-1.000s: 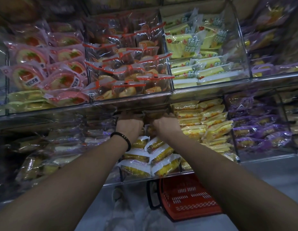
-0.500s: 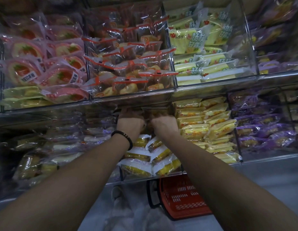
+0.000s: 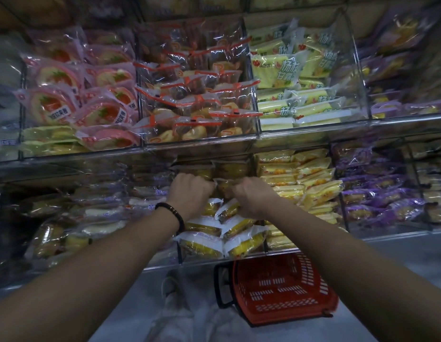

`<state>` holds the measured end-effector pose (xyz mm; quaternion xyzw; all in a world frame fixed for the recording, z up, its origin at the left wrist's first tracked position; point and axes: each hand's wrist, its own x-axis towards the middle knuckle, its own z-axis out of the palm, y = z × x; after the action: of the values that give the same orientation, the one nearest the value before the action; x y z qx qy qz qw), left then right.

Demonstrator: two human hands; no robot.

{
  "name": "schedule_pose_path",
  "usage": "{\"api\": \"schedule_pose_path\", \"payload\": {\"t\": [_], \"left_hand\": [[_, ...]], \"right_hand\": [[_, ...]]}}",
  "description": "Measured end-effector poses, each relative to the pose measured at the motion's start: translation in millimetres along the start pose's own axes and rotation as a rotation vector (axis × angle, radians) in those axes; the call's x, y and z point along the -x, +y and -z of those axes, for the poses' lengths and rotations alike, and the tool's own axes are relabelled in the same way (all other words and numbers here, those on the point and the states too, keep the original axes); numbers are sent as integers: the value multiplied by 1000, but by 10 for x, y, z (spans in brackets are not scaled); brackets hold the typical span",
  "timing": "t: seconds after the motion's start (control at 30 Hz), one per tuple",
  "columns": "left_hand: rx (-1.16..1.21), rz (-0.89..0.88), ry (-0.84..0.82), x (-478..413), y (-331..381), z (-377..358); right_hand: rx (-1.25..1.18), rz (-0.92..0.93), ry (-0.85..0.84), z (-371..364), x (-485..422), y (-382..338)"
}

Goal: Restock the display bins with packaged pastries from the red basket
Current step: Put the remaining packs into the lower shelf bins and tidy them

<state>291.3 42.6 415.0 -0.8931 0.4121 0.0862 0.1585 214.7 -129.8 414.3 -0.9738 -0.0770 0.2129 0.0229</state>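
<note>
Clear acrylic bins line two shelf tiers, crammed with wrapped pastries. Both hands reach deep into the middle lower bin [image 3: 204, 261], just under the upper shelf's front edge. The left hand [image 3: 190, 191] and right hand [image 3: 254, 196] show only their backs. Their fingers curl away and seem to pinch the two ends of one yellow pastry packet [image 3: 223, 185] between them. This looks like the placing step: next, seat the packet on the stack and let go. The red basket [image 3: 283, 287] sits on the floor below the bin's front edge, and no packets show in it.
</note>
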Motion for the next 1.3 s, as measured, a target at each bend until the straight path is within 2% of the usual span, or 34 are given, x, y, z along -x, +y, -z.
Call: {"api": "schedule_pose_path", "payload": {"t": [0.17, 0.47, 0.7, 0.93, 1.07, 1.3], "left_hand": [[-38, -90, -88, 103, 29, -91], [-92, 79, -82, 85, 91, -179], [-125, 85, -120, 71, 125, -171], [-164, 33, -152, 0, 173, -158], [-53, 45, -110, 34, 128, -229], [-58, 25, -78, 22, 123, -191]], "right_hand": [[82, 2, 6, -125, -66, -103], [57, -169, 90, -153, -33, -139], [43, -289, 51, -194, -100, -293], [-5, -274, 165, -311, -96, -271], [22, -232, 204, -336, -70, -247], [48, -230, 136, -307, -70, -301]]}}
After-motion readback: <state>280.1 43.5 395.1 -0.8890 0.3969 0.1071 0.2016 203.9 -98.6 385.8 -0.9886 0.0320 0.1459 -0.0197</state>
